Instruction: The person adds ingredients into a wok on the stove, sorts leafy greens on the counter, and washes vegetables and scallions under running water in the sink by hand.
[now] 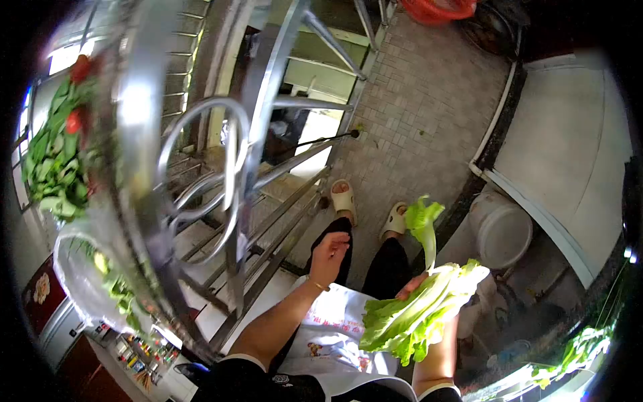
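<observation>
My right hand (412,286) is closed around a bunch of pale green lettuce leaves (429,305) in front of my apron. One lettuce leaf (426,224) sticks up from the bunch, its white stalk near my fingers. The leaves hide most of this hand. My left hand (329,258) is to the left of the lettuce, apart from it, above my knee. Its fingers are curled in, and nothing shows in them. A white printed apron (335,328) covers my lap.
A metal railing (268,127) stands at left, with green vegetables and red items (57,154) and a clear plastic bag (80,268) beyond it. A white bucket (502,231) sits at right. More greens (576,355) lie lower right. A red basin (439,10) is on the tiled floor (429,100).
</observation>
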{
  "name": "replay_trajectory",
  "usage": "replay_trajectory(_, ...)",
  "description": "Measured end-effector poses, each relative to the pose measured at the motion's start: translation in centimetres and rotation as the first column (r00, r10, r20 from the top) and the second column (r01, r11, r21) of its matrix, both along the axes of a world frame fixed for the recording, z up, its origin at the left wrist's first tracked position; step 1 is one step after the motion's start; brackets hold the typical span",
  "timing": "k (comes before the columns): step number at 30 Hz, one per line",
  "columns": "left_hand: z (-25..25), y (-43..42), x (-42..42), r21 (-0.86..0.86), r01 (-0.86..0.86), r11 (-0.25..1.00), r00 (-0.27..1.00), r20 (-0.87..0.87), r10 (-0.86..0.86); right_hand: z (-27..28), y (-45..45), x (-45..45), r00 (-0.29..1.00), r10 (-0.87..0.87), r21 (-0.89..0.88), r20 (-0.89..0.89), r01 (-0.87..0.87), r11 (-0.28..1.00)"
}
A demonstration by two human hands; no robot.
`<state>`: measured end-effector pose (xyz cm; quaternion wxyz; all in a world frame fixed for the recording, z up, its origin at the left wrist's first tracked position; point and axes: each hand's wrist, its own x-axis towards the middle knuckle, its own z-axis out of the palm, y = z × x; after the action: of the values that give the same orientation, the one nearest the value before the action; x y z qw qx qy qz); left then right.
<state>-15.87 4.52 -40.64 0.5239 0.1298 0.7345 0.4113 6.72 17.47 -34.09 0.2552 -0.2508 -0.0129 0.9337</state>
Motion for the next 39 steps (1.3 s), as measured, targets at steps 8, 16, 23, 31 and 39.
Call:
replay_trajectory(8,-21.2,9.8,-4.5,-0.404,0.53,0.746,0.665,-0.347,-0.661,-7.7,0.8,0.2,0.983,-0.013,-0.216,-0.182,-0.027,0.976)
replay_trajectory(16,-36.9,17.4,-6.0,-0.505,0.382,0.774,0.538,-0.559,-0.631,-9.6,-0.7,-0.5,0.955,0.038,-0.269,0.294,0.045,0.962)
replay_trajectory(23,-41.0,15.3,-8.4,-0.304,0.294,0.906,0.571,-0.705,-0.421,-11.6,0.6,1.4,0.956,0.162,-0.496,0.246,-0.02,0.868)
replay_trajectory(31,-40.1,14.6,-7.9,-0.404,0.733,0.548,0.208,-0.634,-0.745,-11.6,0.8,1.7,0.961,0.129,-0.516,0.243,0.015,0.857)
replay_trajectory(39,-40.2,25.8,2.6,0.097,0.719,0.689,0.507,-0.751,-0.423,-12.0,1.4,1.2,0.966,0.078,-0.511,0.248,0.062,0.857)
